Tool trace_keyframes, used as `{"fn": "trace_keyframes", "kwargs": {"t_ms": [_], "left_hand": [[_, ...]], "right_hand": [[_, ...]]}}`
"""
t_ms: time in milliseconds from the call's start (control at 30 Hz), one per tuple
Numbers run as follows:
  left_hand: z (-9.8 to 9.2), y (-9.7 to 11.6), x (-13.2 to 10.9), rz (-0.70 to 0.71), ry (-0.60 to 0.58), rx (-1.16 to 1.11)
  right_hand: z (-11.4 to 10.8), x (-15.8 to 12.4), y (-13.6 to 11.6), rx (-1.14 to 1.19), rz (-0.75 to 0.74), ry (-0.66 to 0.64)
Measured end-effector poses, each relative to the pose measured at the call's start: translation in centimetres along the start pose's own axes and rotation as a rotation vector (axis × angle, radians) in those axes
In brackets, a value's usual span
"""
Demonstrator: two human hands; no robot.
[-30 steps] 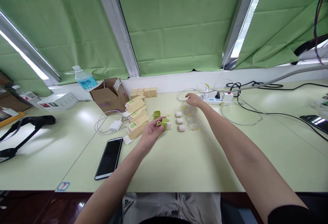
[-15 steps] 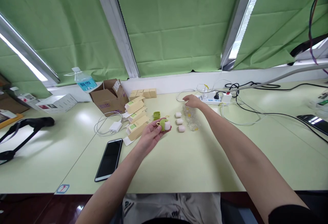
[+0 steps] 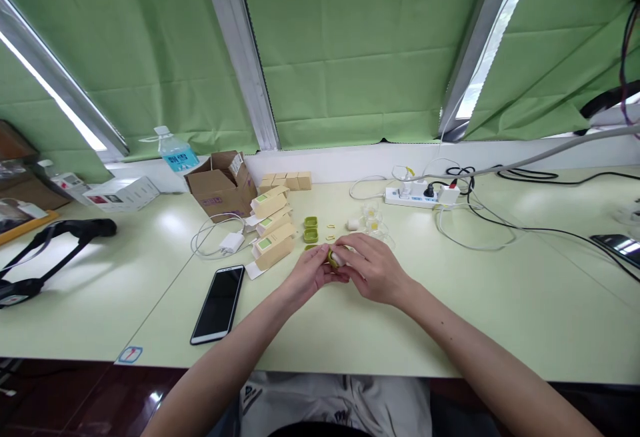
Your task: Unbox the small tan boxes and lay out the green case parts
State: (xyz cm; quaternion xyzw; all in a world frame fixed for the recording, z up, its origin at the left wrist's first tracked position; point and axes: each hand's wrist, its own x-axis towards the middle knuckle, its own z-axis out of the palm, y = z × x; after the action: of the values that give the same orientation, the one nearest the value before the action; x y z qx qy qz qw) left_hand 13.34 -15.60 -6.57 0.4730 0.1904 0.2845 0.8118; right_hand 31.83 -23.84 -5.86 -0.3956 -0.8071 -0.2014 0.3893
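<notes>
Both hands (image 3: 375, 269) hold a greenish piece (image 3: 334, 260), partly hiding a green container (image 3: 310, 247) near cartons (image 3: 275, 245).

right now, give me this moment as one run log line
left hand: holding green-white piece | right hand: touching same piece | beyond hands: green cases, power strip | left of hands: phone, cartons

Left grip (image 3: 313, 271) and right grip (image 3: 374, 268) hold an apparently green-and-white piece (image 3: 334, 260).
</notes>
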Motion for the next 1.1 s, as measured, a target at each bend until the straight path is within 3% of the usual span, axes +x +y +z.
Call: {"fn": "trace_keyframes", "kwargs": {"t_ms": [267,400,567,867,1100], "left_hand": [[0.6,-0.2,-0.5,0.035,0.045,0.277],[0.5,-0.4,-1.0,0.287,0.125,0.605],[0.3,-0.7,-1.3,0.461,0.072,0.898],[0.6,-1.2,-1.1,0.433,0.176,0.841],[0.9,-0.9,-1.2,0.418,0.197,1.02]], "right_hand": [[0.3,-0.6,-0.1,0.037,0.034,0.025],[0.3,-0.7,-0.4,0.023,0.051,0.071],[0.2,-0.8,-0.5,0.005,0.08,0.099],[1.2,-0.5,-2.1,0.023,0.212,0.042],[1.8,-0.6,-2.3,-0.029,0.257,-0.009]]}}
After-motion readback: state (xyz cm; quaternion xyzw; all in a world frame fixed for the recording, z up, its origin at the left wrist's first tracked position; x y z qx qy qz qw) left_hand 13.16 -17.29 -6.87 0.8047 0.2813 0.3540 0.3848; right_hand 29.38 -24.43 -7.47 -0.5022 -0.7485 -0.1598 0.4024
